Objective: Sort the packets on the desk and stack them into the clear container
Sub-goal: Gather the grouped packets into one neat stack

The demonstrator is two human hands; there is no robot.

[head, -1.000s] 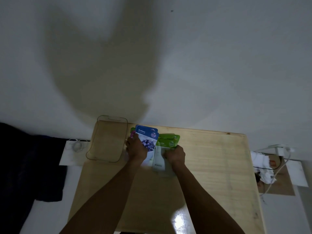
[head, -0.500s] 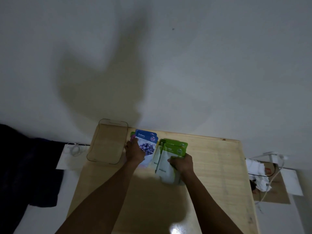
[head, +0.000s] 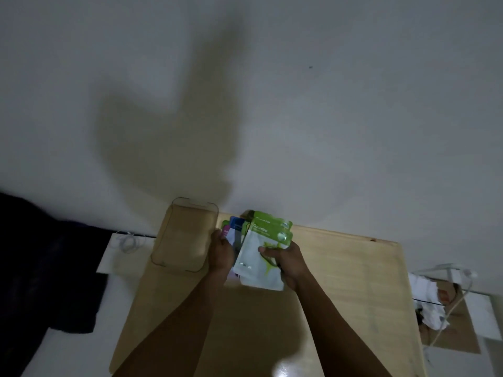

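Observation:
My right hand grips a small stack of green-and-white cucumber packets, lifted and tilted above the wooden desk. My left hand rests on the other packets, a blue blueberry packet with a pink-edged one under it; the green stack hides most of them. The clear container stands at the desk's far left corner, just left of my left hand, and nothing is visible in it.
A white wall rises right behind the desk. Left of the desk lie a white surface with a coiled cable and dark fabric. On the floor to the right are white cloth, cardboard and a cable.
My right hand has lifted the green packets off the desk and swung them left, over the blue packet. The left hand stays on the blue pile.

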